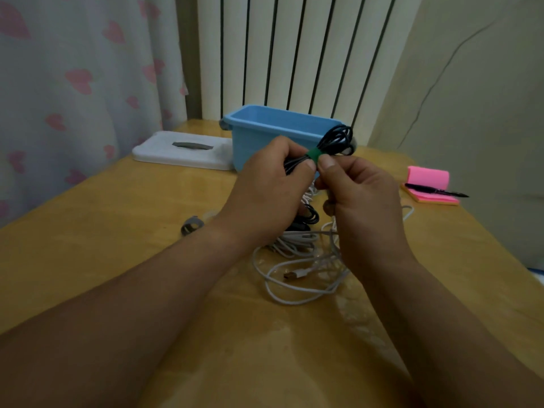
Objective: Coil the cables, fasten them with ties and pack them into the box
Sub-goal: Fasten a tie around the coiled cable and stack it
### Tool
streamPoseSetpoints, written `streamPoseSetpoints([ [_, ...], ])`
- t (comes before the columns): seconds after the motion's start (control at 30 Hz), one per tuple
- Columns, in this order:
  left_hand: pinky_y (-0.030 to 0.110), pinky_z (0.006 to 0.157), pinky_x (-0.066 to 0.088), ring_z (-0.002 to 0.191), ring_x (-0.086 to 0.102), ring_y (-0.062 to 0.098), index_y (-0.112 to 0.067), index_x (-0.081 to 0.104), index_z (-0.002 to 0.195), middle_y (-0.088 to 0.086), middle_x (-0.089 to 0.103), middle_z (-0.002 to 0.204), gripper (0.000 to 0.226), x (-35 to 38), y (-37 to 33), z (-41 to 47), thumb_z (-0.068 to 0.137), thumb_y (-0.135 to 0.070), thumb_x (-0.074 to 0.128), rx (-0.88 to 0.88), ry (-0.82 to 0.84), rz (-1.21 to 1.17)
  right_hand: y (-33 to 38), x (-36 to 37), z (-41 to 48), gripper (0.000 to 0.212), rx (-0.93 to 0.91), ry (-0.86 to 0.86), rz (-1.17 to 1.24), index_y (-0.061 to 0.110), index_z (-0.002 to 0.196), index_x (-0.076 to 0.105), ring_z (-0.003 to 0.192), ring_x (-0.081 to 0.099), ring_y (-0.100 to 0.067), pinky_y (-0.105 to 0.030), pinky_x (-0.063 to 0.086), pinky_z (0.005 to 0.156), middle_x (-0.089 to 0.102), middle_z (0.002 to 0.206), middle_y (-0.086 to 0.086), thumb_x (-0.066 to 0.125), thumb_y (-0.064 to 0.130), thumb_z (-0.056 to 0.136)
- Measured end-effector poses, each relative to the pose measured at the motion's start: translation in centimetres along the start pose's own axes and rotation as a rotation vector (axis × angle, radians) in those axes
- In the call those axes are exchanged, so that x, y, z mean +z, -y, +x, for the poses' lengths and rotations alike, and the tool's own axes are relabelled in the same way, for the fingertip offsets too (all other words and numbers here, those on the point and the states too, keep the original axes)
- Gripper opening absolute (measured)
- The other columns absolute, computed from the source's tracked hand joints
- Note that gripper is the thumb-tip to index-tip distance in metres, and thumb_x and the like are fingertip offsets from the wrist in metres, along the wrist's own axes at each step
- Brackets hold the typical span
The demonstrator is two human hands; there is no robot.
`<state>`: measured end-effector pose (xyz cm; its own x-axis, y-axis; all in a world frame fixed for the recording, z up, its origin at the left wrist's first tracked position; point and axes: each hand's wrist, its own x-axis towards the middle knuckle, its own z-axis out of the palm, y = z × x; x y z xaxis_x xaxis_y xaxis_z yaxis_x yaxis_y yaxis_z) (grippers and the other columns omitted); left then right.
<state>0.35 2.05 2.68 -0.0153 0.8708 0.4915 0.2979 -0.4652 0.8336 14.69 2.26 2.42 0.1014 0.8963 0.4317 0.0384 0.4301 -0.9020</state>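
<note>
My left hand (265,189) is curled round one end of a black cable (338,139), its thumb lying against the bundle just beside the tie. My right hand (362,201) pinches the green tie (314,156) between thumb and forefinger, the other fingers folded loosely under. I hold the cable above the worktop (117,231), in front of the near wall of the box. It is thin, round and matt, gathered into several long loops that fan out past the tie to the right. The tie is a short, soft-looking band wrapped round the middle of the bundle. Under my hands lies a loose tangle of white cables (294,293), smooth and slightly glossy, with a flat metal USB plug (294,275) showing. A second dark cable (309,216) lies among them, partly hidden by my left hand. To the left a grey tie (191,226) lies curled in a ring on the worktop, which is yellowish wood with a shiny surface. The blue box (265,134) is open-topped, of smooth plastic, with rounded corners. Its white lid (182,151), flat with a grey handle, lies just left of it. At the right a pad of pink sticky notes (428,175) has a black pen (435,191) across it.
</note>
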Motion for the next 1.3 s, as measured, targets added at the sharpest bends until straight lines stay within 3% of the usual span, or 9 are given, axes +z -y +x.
streamPoseSetpoints([
  [0.1,0.048,0.068,0.067,0.063,0.069,0.012,-0.014,0.066,0.114,-0.004,0.066,0.084,0.011,-0.3,-0.4,-0.1,0.107,-0.021,0.062,-0.097,0.081,-0.151,-0.3,0.1,0.0,0.016,-0.021,-0.023,-0.024,0.010,0.095,0.076,0.059,0.056,0.002,-0.016,0.044,0.058,0.069,0.071,0.010,0.067,0.019,0.103],
  [0.23,0.032,0.062,0.060,0.061,0.059,0.004,-0.009,0.066,0.107,-0.001,0.060,0.080,0.020,-0.1,-0.4,0.0,0.109,-0.028,0.060,-0.130,0.044,-0.264,-0.3,0.1,0.0,0.015,-0.049,-0.010,-0.053,0.012,0.098,0.077,0.063,0.059,0.002,-0.015,0.045,0.060,0.073,0.077,0.008,0.067,0.022,0.103],
  [0.47,0.029,0.058,0.054,0.061,0.050,0.012,-0.011,0.061,0.096,0.003,0.056,0.078,0.026,0.3,-0.4,0.1,0.112,-0.029,0.053,-0.258,0.065,-0.477,-0.6,0.0,-0.1,0.012,-0.026,-0.017,-0.040,0.015,0.098,0.075,0.073,0.068,0.000,-0.015,0.048,0.059,0.076,0.082,0.007,0.072,0.027,0.100],
  [0.6,0.031,0.057,0.053,0.059,0.049,0.015,-0.008,0.061,0.104,0.006,0.053,0.074,0.030,0.1,-0.4,0.1,0.113,-0.033,0.049,-0.295,0.129,-0.541,0.0,0.1,-0.3,0.024,0.026,0.017,0.113,-0.006,0.102,0.069,0.054,0.062,-0.001,-0.015,0.045,0.048,0.070,0.065,0.007,0.069,0.018,0.101],
  [0.77,0.030,0.053,0.047,0.053,0.041,0.016,-0.012,0.058,0.087,0.003,0.046,0.063,0.039,-0.6,-0.6,0.2,0.111,-0.041,0.048,-0.383,0.301,-0.678,0.2,0.2,-0.5,0.031,0.107,0.197,0.332,-0.008,0.114,0.063,0.059,0.063,-0.031,-0.033,0.052,0.049,0.064,0.078,-0.020,0.064,0.020,0.104],
  [0.97,0.048,0.072,0.064,0.070,0.063,0.025,-0.008,0.065,0.106,0.007,0.063,0.078,0.050,-0.4,-1.0,-0.2,0.111,-0.053,0.043,-0.276,0.281,-0.284,0.5,-0.6,-0.2,0.017,-0.004,0.119,0.186,0.000,0.104,0.071,0.055,0.060,0.003,-0.012,0.047,0.052,0.068,0.069,0.009,0.063,0.015,0.104],
  [1.03,0.047,0.072,0.064,0.072,0.058,0.024,-0.005,0.061,0.110,0.006,0.060,0.082,0.045,-0.2,-0.9,-0.2,0.113,-0.047,0.043,-0.222,0.260,-0.292,0.3,-0.7,0.0,0.017,-0.027,0.079,0.155,0.001,0.101,0.072,0.060,0.061,0.004,-0.010,0.047,0.056,0.070,0.073,0.010,0.067,0.018,0.102],
  [1.17,0.030,0.053,0.049,0.056,0.039,0.015,-0.011,0.057,0.095,0.003,0.046,0.070,0.037,-0.1,-0.8,-0.1,0.115,-0.039,0.042,-0.299,0.309,-0.614,0.3,-0.5,0.0,0.020,0.034,0.127,0.242,0.000,0.103,0.068,0.055,0.059,-0.003,-0.020,0.050,0.049,0.065,0.073,0.003,0.066,0.020,0.101],
  [1.3,0.024,0.041,0.039,0.045,0.034,0.010,-0.015,0.055,0.085,-0.002,0.036,0.061,0.042,-0.7,-0.9,0.0,0.113,-0.043,0.043,-0.425,0.428,-0.807,0.1,-0.3,0.3,0.028,0.076,0.291,0.334,0.007,0.097,0.067,0.073,0.064,-0.030,-0.044,0.057,0.066,0.060,0.088,-0.016,0.072,0.034,0.095],
])
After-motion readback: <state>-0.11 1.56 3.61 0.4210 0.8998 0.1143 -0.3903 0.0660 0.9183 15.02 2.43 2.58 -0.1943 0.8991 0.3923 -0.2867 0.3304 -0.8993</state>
